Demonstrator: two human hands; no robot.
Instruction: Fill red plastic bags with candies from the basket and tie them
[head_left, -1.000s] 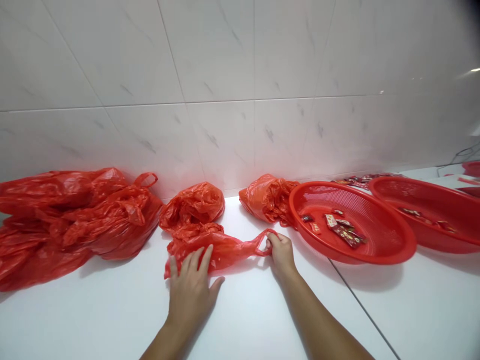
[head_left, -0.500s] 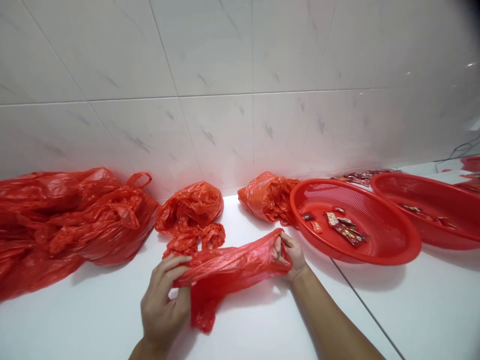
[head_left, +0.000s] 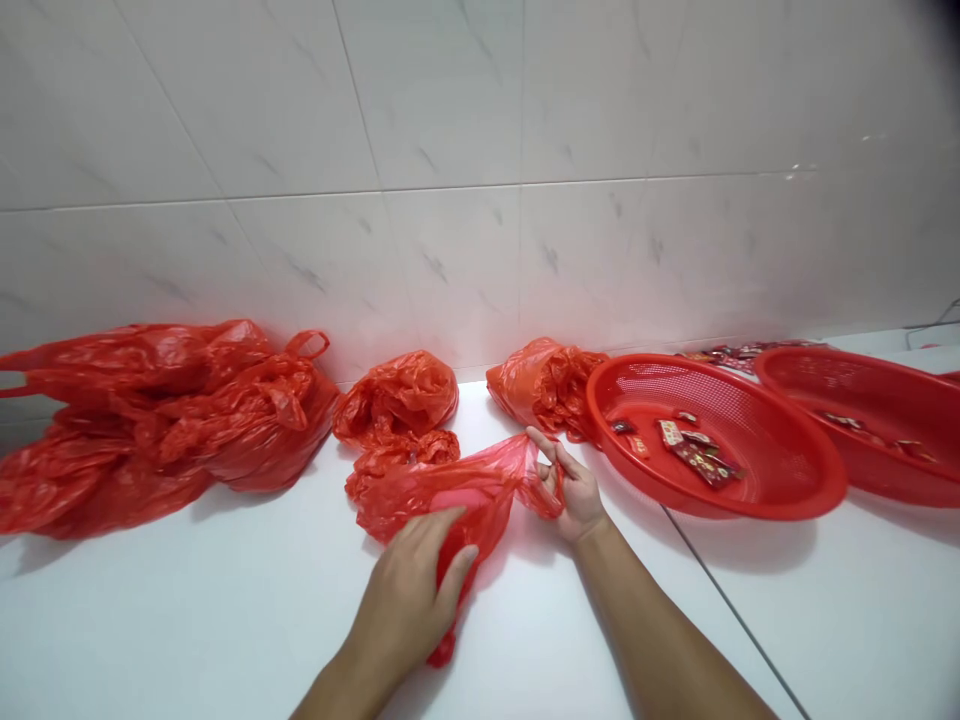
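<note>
A red plastic bag (head_left: 442, 490) stretches between my hands above the white table. My right hand (head_left: 576, 490) is closed on its upper right end, with the film gathered about the fingers and the index finger pointing out. My left hand (head_left: 409, 590) lies against the near side of the bag, fingers extended and thumb apart; part of the fingertips' contact is hidden. From beneath, a crumpled end of the bag hangs toward the table. Just behind it sit a bunched red bag (head_left: 397, 400) and a bundled red bag (head_left: 544, 385).
Large filled red bags (head_left: 172, 420) lie at the left. On the right stand a red plastic basket (head_left: 787, 460) with several small wrapped packets (head_left: 701, 460) and a second red basket (head_left: 892, 400). More packets (head_left: 727, 355) lie by the tiled wall (head_left: 450, 250).
My left hand has moved right along the bag, and its fingers have straightened from their earlier grip. The stretched part has become shorter. My right hand still holds the end. The view has shifted slightly.
</note>
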